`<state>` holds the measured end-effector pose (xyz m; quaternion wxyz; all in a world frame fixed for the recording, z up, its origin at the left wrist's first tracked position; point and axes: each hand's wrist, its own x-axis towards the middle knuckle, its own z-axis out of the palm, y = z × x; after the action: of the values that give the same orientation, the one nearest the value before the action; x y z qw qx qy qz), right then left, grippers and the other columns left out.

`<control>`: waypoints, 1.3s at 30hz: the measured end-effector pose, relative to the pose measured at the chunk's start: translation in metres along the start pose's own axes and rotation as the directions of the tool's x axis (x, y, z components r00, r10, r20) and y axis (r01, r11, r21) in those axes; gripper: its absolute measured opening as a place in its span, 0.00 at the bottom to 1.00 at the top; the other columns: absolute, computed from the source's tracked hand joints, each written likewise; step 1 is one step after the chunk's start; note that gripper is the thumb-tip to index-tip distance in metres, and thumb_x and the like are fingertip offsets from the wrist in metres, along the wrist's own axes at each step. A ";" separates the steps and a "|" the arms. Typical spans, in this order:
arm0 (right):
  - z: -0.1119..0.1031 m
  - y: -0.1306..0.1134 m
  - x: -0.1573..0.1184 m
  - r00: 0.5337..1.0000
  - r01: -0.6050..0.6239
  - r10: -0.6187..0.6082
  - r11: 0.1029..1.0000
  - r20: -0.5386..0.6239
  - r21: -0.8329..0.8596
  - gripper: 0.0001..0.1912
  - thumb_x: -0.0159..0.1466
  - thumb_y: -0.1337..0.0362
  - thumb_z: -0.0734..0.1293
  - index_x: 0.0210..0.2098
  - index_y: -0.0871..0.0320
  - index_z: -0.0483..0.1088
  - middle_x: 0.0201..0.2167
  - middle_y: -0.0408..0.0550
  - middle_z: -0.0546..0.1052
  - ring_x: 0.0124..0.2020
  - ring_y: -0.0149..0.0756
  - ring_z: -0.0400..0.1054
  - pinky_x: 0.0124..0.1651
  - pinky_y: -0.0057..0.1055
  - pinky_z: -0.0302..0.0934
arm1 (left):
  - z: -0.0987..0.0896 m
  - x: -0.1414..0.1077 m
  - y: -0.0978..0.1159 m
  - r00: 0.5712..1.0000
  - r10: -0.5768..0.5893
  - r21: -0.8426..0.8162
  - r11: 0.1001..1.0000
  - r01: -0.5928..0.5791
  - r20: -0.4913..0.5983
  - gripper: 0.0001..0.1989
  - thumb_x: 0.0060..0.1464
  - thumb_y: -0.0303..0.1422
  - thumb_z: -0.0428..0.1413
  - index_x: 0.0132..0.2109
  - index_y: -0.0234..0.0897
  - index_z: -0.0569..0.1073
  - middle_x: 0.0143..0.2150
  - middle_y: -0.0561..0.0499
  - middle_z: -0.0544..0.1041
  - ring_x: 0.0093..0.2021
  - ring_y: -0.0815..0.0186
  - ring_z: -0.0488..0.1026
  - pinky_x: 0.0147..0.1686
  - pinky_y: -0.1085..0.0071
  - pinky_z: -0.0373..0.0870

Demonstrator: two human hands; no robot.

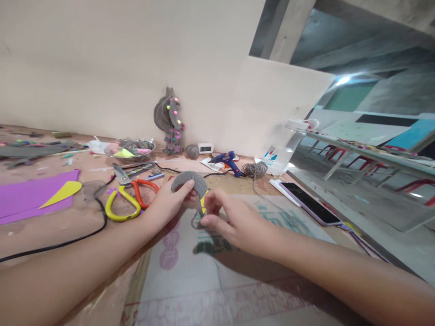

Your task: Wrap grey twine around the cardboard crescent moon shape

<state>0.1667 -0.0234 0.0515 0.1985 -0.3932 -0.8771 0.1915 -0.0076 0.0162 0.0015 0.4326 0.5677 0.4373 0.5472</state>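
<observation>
Against a pale wall (102, 68), the cluttered tabletop (37, 233) carries a blue glue gun (229, 162) and a loose yarn bundle (254, 169). The curved piece sits above the tabletop, pinched between the left hand's (177, 195) thumb and fingers. Grey yarn covers most of the curved piece's (200, 182) visible arc; a yellow stretch (204, 202) remains bare. There the right hand (227, 213) curls, thumb and fingers narrowly apart; whether it grips the yarn, I cannot tell.

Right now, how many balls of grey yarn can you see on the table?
2: a small ball just left of the white boxy device, and a looser ball just right of the blue glue gun. More may be hidden in the clear bowl.
</observation>
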 end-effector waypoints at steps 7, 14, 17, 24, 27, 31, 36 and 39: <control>-0.011 0.016 -0.006 0.987 0.091 -0.099 0.994 -0.129 -0.068 0.09 0.64 0.58 0.58 0.34 0.58 0.61 0.28 0.44 0.70 0.30 0.31 0.63 0.34 0.29 0.56 | 0.001 0.001 -0.001 1.000 -0.017 0.002 1.000 0.017 -0.016 0.14 0.51 0.40 0.53 0.28 0.33 0.71 0.24 0.51 0.74 0.25 0.67 0.71 0.28 0.71 0.69; -0.025 0.011 -0.024 0.787 0.519 -0.613 0.715 -0.065 -0.468 0.07 0.61 0.58 0.63 0.33 0.55 0.67 0.33 0.49 0.73 0.35 0.38 0.64 0.43 0.38 0.55 | 0.001 0.001 -0.004 0.998 -0.038 -0.060 0.998 0.035 -0.042 0.14 0.48 0.41 0.55 0.28 0.33 0.72 0.24 0.51 0.75 0.25 0.67 0.71 0.28 0.72 0.68; -0.025 0.013 -0.027 0.770 0.492 -0.621 0.725 -0.148 -0.482 0.06 0.61 0.69 0.61 0.31 0.53 0.67 0.30 0.46 0.73 0.31 0.35 0.63 0.39 0.36 0.56 | 0.001 0.001 -0.003 0.998 -0.056 -0.073 0.996 0.053 -0.043 0.14 0.47 0.41 0.56 0.27 0.33 0.72 0.24 0.50 0.75 0.25 0.67 0.71 0.27 0.72 0.68; -0.012 0.023 -0.009 0.980 0.200 -0.189 0.942 0.066 -0.271 0.14 0.60 0.57 0.64 0.44 0.56 0.68 0.37 0.49 0.73 0.41 0.39 0.65 0.43 0.34 0.59 | 0.000 0.001 0.000 0.995 -0.075 -0.059 0.996 0.071 -0.064 0.14 0.49 0.41 0.55 0.29 0.32 0.72 0.24 0.50 0.74 0.25 0.67 0.71 0.28 0.72 0.68; -0.004 0.027 -0.007 0.977 0.186 -0.151 0.948 0.148 -0.260 0.09 0.60 0.60 0.65 0.37 0.57 0.71 0.35 0.48 0.72 0.39 0.37 0.65 0.42 0.33 0.58 | 0.000 0.002 -0.003 0.998 -0.046 -0.064 0.997 0.043 -0.053 0.15 0.50 0.42 0.54 0.29 0.33 0.72 0.25 0.50 0.74 0.25 0.67 0.71 0.28 0.72 0.68; 0.012 0.023 -0.007 0.968 0.246 -0.228 0.944 0.104 -0.219 0.07 0.63 0.67 0.60 0.32 0.59 0.70 0.33 0.47 0.72 0.37 0.33 0.64 0.42 0.31 0.57 | -0.001 0.003 -0.007 0.999 -0.017 -0.036 0.999 0.016 -0.035 0.14 0.50 0.41 0.54 0.28 0.33 0.71 0.24 0.50 0.74 0.25 0.67 0.71 0.27 0.72 0.68; 0.012 0.011 -0.002 0.971 0.237 -0.237 0.971 -0.022 -0.027 0.07 0.64 0.66 0.59 0.35 0.57 0.69 0.30 0.43 0.74 0.32 0.29 0.66 0.36 0.26 0.59 | -0.001 0.002 -0.006 1.000 0.024 0.122 0.992 -0.022 -0.010 0.10 0.49 0.39 0.54 0.30 0.35 0.72 0.26 0.51 0.76 0.28 0.64 0.72 0.31 0.70 0.68; -0.006 0.014 0.006 0.974 0.146 -0.133 0.987 -0.185 0.060 0.07 0.64 0.64 0.59 0.36 0.57 0.68 0.28 0.43 0.73 0.28 0.28 0.65 0.32 0.25 0.59 | -0.001 0.001 -0.004 0.999 0.033 0.180 0.983 -0.032 0.001 0.09 0.48 0.38 0.55 0.31 0.36 0.74 0.26 0.51 0.76 0.29 0.62 0.73 0.31 0.70 0.67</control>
<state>0.1753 -0.0089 0.0510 0.3043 -0.3388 -0.8734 0.1728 -0.0084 0.0178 -0.0027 0.3703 0.6109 0.4758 0.5131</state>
